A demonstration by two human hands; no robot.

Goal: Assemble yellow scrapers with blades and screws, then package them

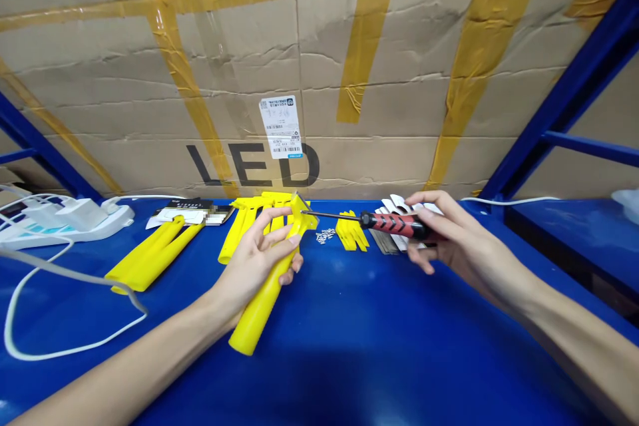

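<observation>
My left hand (264, 246) is wrapped round a yellow plastic scraper (259, 309), its thick handle slanting down to the left and its flat head up. A screwdriver (394, 223) with a red and black handle is held in my right hand (456, 236). Its thin shaft points left, and the tip meets the scraper's head; whether it sits in a screw is too small to tell. Behind the hands lie a small heap of screws (325, 235), several small yellow plastic pieces (351, 231), and grey and white flat strips (387, 241), partly hidden by the screwdriver and right hand.
More yellow scrapers (234, 239) lie behind my left hand, and yellow handles (154, 256) rest farther left. A white power strip (70, 223) with looping cables stands on the blue table (349, 346). A large taped cardboard box (399, 80) rises behind, between blue metal posts (564, 93).
</observation>
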